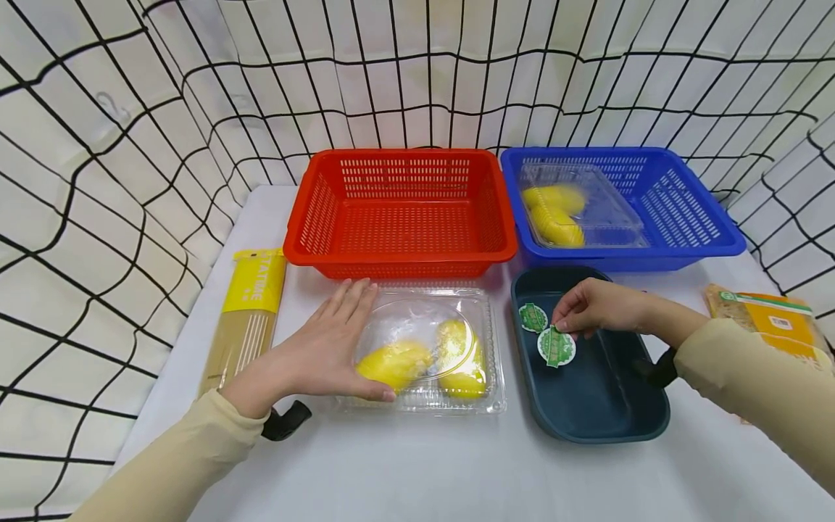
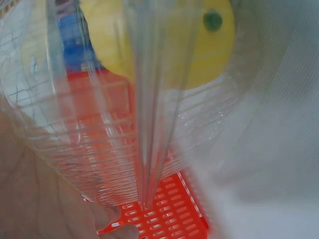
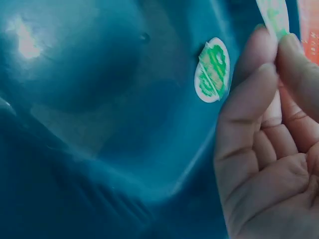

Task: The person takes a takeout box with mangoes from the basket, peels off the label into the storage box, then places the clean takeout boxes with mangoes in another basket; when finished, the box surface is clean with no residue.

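Note:
A clear plastic clamshell box with two yellow fruits, likely mangoes, sits closed on the white table. My left hand rests along its left side, fingers straight and thumb over the near left corner. In the left wrist view the box's ridged side lies against the palm. Over a dark teal tray, my right hand pinches a round green-and-white sticker between thumb and forefinger. Another such sticker lies in the tray; the right wrist view shows this second sticker beside the fingers.
Behind the box stands a red basket. To its right, a blue basket holds another clear box with yellow fruits. A pack of noodles lies at left, an orange-labelled packet at right. Black netting surrounds the table.

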`<act>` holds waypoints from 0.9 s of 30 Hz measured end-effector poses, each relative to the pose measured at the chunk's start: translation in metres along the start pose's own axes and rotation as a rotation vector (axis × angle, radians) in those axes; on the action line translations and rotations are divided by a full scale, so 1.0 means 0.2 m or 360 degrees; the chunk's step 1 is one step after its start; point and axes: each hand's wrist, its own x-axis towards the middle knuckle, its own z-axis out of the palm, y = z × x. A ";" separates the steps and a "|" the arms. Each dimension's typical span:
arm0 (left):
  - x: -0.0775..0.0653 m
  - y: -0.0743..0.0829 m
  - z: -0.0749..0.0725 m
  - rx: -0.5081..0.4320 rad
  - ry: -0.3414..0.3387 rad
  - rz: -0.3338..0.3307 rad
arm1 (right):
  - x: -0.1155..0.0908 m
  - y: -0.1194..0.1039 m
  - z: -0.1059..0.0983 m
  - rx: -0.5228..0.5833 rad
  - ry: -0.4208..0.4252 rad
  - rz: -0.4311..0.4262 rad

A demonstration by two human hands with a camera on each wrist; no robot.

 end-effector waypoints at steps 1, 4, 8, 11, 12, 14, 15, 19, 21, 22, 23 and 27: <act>0.00 0.00 0.00 0.0002 0.0000 -0.0001 | 0.00 0.00 0.01 -0.0024 -0.0007 -0.0009; 0.00 0.00 0.00 0.0006 -0.0002 -0.0006 | 0.02 0.01 0.04 -0.0072 -0.0018 -0.0012; 0.00 0.00 0.00 0.0015 -0.0004 -0.0007 | 0.04 0.02 0.07 -0.0132 -0.0026 -0.0016; 0.00 -0.01 0.00 0.0017 0.0000 -0.0003 | 0.06 0.01 0.09 -0.0166 -0.0048 -0.0033; 0.00 -0.01 0.00 0.0017 0.0001 -0.0002 | 0.06 0.01 0.09 -0.0176 -0.0053 -0.0036; 0.00 -0.01 0.00 0.0018 0.0004 0.0002 | 0.07 0.01 0.10 -0.0198 -0.0065 -0.0032; 0.00 -0.01 0.00 0.0020 0.0006 0.0004 | 0.07 0.01 0.11 -0.0210 -0.0070 -0.0032; 0.00 -0.01 0.00 0.0024 0.0013 0.0007 | 0.09 0.02 0.12 -0.0246 -0.0080 -0.0029; 0.00 -0.01 0.00 0.0026 0.0014 0.0007 | 0.10 0.02 0.13 -0.0249 -0.0075 -0.0028; 0.00 -0.01 0.00 0.0025 0.0013 0.0006 | 0.10 0.02 0.13 -0.0250 -0.0068 -0.0026; 0.00 0.00 0.00 0.0024 0.0013 0.0004 | 0.10 0.02 0.14 -0.0257 -0.0062 -0.0027; 0.00 0.00 0.00 0.0018 0.0010 -0.0003 | 0.11 0.01 0.14 -0.0271 -0.0035 -0.0032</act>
